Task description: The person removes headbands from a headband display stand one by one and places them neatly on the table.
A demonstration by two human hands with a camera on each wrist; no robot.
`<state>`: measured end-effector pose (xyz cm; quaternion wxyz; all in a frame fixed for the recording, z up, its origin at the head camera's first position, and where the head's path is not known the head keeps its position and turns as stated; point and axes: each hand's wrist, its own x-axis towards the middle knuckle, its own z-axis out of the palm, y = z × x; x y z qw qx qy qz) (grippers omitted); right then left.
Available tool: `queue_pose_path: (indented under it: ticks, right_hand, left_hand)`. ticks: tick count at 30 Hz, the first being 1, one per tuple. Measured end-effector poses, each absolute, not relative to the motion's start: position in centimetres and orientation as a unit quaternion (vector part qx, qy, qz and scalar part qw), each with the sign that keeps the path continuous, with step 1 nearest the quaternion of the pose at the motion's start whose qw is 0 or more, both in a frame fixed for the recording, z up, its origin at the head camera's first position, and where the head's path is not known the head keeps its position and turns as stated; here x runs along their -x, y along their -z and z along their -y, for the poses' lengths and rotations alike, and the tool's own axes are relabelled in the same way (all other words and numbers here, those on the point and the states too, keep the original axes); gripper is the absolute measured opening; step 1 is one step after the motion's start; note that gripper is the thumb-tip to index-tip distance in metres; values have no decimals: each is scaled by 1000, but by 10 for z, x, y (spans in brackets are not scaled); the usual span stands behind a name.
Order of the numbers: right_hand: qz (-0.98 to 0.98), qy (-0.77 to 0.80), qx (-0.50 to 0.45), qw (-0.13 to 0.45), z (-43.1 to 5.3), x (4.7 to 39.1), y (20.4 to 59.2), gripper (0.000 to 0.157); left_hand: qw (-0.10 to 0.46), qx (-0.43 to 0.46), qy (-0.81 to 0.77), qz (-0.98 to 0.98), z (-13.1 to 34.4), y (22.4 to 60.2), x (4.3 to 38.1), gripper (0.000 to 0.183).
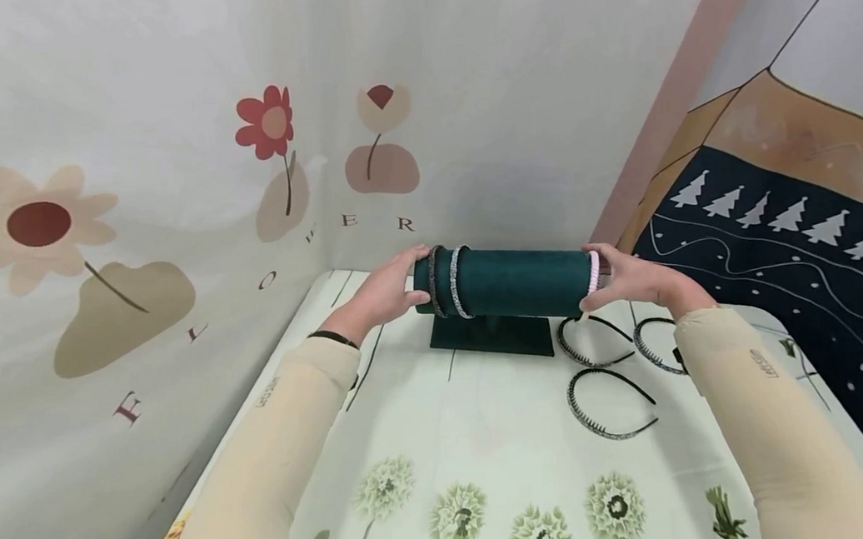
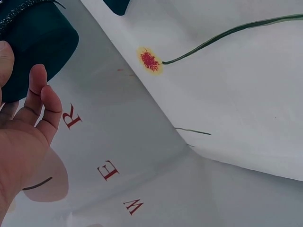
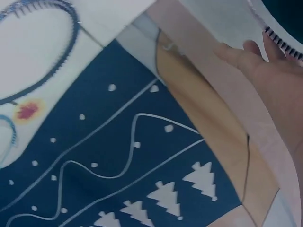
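Observation:
A dark green padded roll on a flat base, a headband display stand (image 1: 522, 281), stands at the back of the table. Its left end is gripped by my left hand (image 1: 382, 294), thumb in front and fingers towards the back. Beside that thumb, a dark glittery headband (image 1: 435, 284) and a silver one (image 1: 456, 284) sit around the roll. At the right end, my right hand (image 1: 637, 280) holds a pink headband (image 1: 594, 271) around the roll's edge. Black comb teeth show inside this headband (image 3: 284, 43) in the right wrist view.
Several loose toothed headbands lie right of the stand: one by the base (image 1: 566, 348), one nearer me (image 1: 578, 409), one under the right forearm (image 1: 643, 346). A flower-print cloth (image 1: 411, 404) covers the table. Printed curtains (image 1: 497, 131) hang behind and left.

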<state>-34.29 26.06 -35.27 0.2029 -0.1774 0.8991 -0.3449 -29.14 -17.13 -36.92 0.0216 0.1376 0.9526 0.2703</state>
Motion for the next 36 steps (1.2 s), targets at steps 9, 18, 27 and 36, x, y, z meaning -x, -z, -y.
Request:
queue_pose_path:
  ticks: [9, 18, 27, 36]
  right_hand:
    - [-899, 396, 148, 120, -277, 326, 370, 114]
    - [-951, 261, 137, 90, -302, 307, 372, 114]
    - [-978, 94, 183, 40, -320, 280, 377, 104]
    - [-975, 36, 214, 55, -349, 240, 419, 101]
  left_hand:
    - [23, -136, -275, -952, 171, 371, 292, 82]
    - [22, -142, -273, -951, 171, 372, 294, 82]
    - [19, -147, -271, -951, 168, 373, 295, 82]
    - [24, -142, -270, -952, 171, 373, 294, 83]
